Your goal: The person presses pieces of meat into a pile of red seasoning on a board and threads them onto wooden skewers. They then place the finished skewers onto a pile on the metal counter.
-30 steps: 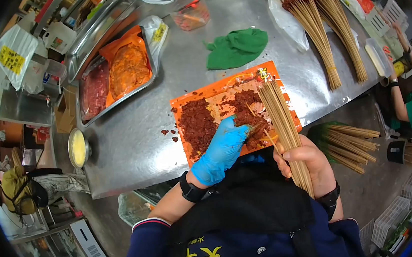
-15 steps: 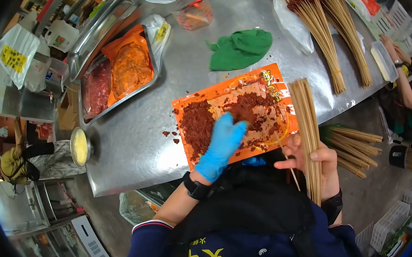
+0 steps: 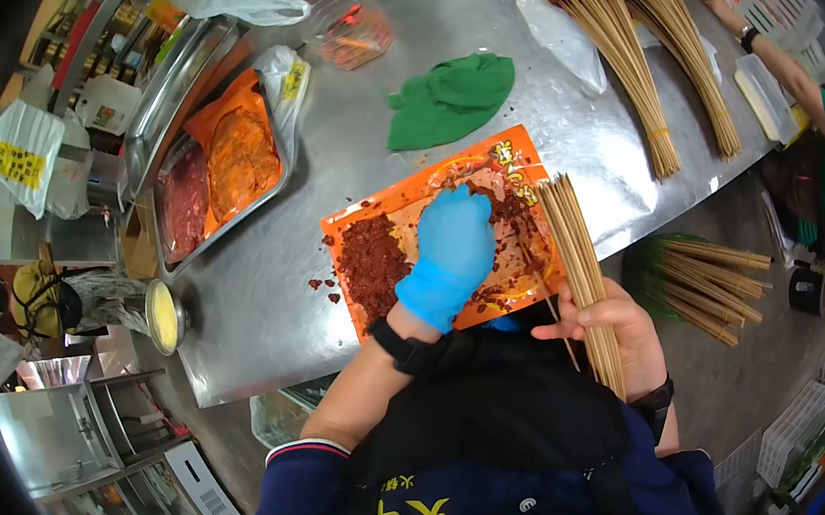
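Observation:
My left hand (image 3: 456, 243), in a blue glove, rests palm down over the flattened orange bag (image 3: 521, 145). Its fingers curl under, hiding whatever they hold. Dark red, crumbly minced filling (image 3: 373, 267) covers the bag, thickest to the left of the glove. At the bag's right edge, my bare right hand (image 3: 623, 331) grips an upright bundle of wooden skewers (image 3: 581, 280). One separate skewer (image 3: 557, 323) slants up from that hand's fingers across the bag, its upper end among the filling near the glove.
A green cloth (image 3: 451, 101) lies behind the bag. At left stands a metal tray (image 3: 232, 214) of raw meat, with a bowl (image 3: 165, 317) below it. Loaded skewers (image 3: 636, 83) lie back right; more skewers (image 3: 707, 282) stand below the table edge. A co-worker's arm (image 3: 783, 68) reaches in at right.
My left hand has moved up and right over the filling, its fingers now tucked out of sight. The view has shifted slightly. The co-worker's arm now stretches farther over the table.

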Demonstrator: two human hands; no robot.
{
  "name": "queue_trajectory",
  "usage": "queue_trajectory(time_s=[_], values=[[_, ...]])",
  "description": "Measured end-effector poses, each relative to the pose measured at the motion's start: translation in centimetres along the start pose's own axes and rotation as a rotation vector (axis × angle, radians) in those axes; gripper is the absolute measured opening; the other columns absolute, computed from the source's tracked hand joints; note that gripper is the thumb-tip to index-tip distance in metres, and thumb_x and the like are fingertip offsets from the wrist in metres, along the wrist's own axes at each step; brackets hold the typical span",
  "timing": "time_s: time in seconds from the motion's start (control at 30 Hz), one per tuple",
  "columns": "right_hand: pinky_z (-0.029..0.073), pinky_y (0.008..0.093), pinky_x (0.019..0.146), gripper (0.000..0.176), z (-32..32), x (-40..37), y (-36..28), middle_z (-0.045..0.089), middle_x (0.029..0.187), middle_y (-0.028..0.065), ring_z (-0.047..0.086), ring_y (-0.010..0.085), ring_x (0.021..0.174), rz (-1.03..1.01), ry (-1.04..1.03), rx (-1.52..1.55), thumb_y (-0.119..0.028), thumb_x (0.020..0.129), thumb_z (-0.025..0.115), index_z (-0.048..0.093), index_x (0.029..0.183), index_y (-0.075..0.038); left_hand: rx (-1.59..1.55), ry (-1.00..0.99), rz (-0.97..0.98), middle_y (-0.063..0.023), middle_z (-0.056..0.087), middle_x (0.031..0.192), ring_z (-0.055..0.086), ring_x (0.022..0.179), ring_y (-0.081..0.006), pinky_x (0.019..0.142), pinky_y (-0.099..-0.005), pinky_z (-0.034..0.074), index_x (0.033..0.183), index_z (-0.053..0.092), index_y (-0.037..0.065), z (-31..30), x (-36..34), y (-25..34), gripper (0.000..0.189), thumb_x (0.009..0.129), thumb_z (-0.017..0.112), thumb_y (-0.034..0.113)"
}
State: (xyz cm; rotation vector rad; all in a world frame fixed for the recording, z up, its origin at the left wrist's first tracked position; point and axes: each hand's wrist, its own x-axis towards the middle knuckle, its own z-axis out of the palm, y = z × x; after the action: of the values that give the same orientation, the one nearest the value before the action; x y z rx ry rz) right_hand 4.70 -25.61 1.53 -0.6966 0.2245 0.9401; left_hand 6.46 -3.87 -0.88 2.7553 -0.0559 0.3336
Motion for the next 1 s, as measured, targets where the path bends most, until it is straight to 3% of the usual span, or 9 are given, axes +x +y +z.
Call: queue_trajectory(time_s=[0.07, 0.13, 0.3, 0.4, 0.47, 0.5, 0.7, 0.93, 1.0], values=[[0.049, 0.0419, 0.082, 0.040, 0.0, -0.1, -0.1, 0.050, 0.070, 0.0044, 0.054, 0.0126, 0.060, 0.006, 0.002, 0.008, -0.006, 0.062, 0.058, 0.050, 0.101, 0.004, 0.089, -0.091, 0.039, -0.0158, 0.054, 0.074, 0.054, 0.074, -0.0332, 0.068, -0.0421, 0.046, 0.072, 0.059, 0.003, 1.2, 0.8, 0.0, 0.008, 0.064, 0.057, 0.002], [0.049, 0.0512, 0.080, 0.035, -0.1, -0.2, -0.1, 0.050, 0.068, 0.0076, 0.052, 0.0167, 0.054, -0.011, 0.088, 0.057, -0.002, 0.058, 0.056, 0.051, 0.093, 0.002, 0.153, -0.124, 0.059, -0.0157, 0.054, 0.075, 0.054, 0.074, -0.0332, 0.068, -0.0423, 0.046, 0.074, 0.058, 0.003, 2.3, 1.1, 0.0, 0.011, 0.064, 0.061, 0.006], [0.049, 0.0469, 0.081, 0.042, -0.7, 0.2, -0.4, 0.051, 0.071, 0.0066, 0.055, 0.0172, 0.057, 0.034, 0.005, -0.003, -0.002, 0.060, 0.058, 0.050, 0.101, 0.003, 0.215, -0.208, 0.087, -0.0159, 0.054, 0.075, 0.054, 0.075, -0.0341, 0.067, -0.0438, 0.045, 0.074, 0.057, 0.004, 2.2, 1.1, 0.1, 0.016, 0.063, 0.066, 0.011], [0.049, 0.0444, 0.083, 0.047, -1.1, 0.4, -0.3, 0.051, 0.074, 0.0068, 0.058, 0.0186, 0.060, 0.061, -0.034, -0.024, -0.003, 0.061, 0.061, 0.049, 0.106, 0.005, 0.049, -0.158, -0.039, -0.0122, 0.057, 0.077, 0.057, 0.074, -0.0262, 0.065, -0.0375, 0.045, 0.077, 0.058, 0.002, 1.0, 0.6, -0.8, 0.014, 0.067, 0.063, 0.010], [0.049, 0.0448, 0.083, 0.047, -1.1, 0.6, -0.1, 0.052, 0.074, 0.0075, 0.059, 0.0201, 0.060, 0.077, -0.047, -0.022, -0.002, 0.061, 0.062, 0.049, 0.106, 0.005, -0.853, -0.168, -0.501, -0.0076, 0.060, 0.083, 0.056, 0.073, -0.0160, 0.065, -0.0294, 0.045, 0.089, 0.059, -0.002, -1.4, 0.2, -1.1, 0.020, 0.073, 0.056, 0.009], [0.048, 0.0453, 0.083, 0.046, -1.0, 0.7, 0.0, 0.052, 0.074, 0.0082, 0.059, 0.0207, 0.061, 0.093, -0.061, -0.025, -0.003, 0.061, 0.061, 0.050, 0.105, 0.006, -0.999, -0.168, -0.602, -0.0051, 0.061, 0.089, 0.054, 0.076, -0.0094, 0.067, -0.0241, 0.044, 0.100, 0.057, -0.005, -3.3, -0.2, -0.9, 0.030, 0.074, 0.048, 0.007], [0.048, 0.0454, 0.083, 0.049, 0.7, 1.8, 0.9, 0.054, 0.073, 0.0100, 0.059, 0.0212, 0.062, 0.158, -0.111, -0.086, -0.005, 0.064, 0.060, 0.048, 0.110, 0.005, -1.778, -0.026, -0.736, -0.0104, 0.058, 0.106, 0.059, 0.090, -0.0182, 0.076, -0.0296, 0.049, 0.114, 0.051, -0.003, -4.4, -3.2, -2.7, 0.028, 0.089, 0.044, 0.008], [0.051, 0.0389, 0.077, 0.046, 3.8, 1.1, 1.1, 0.055, 0.074, 0.0084, 0.056, 0.0159, 0.062, 0.149, -0.048, -0.155, -0.005, 0.066, 0.058, 0.049, 0.111, 0.005, -1.765, 0.022, -0.615, -0.0091, 0.058, 0.106, 0.059, 0.090, -0.0174, 0.075, -0.0292, 0.049, 0.113, 0.052, -0.002, -4.8, -4.0, -2.7, 0.029, 0.086, 0.045, 0.007], [0.051, 0.0378, 0.076, 0.046, 4.2, 0.8, 1.0, 0.054, 0.073, 0.0078, 0.056, 0.0152, 0.062, 0.114, -0.010, -0.164, -0.004, 0.067, 0.057, 0.049, 0.111, 0.005, -1.490, -0.064, -0.684, -0.0106, 0.058, 0.108, 0.059, 0.089, -0.0166, 0.072, -0.0286, 0.048, 0.105, 0.057, -0.002, -4.4, -4.2, -3.6, 0.026, 0.081, 0.051, 0.007]])
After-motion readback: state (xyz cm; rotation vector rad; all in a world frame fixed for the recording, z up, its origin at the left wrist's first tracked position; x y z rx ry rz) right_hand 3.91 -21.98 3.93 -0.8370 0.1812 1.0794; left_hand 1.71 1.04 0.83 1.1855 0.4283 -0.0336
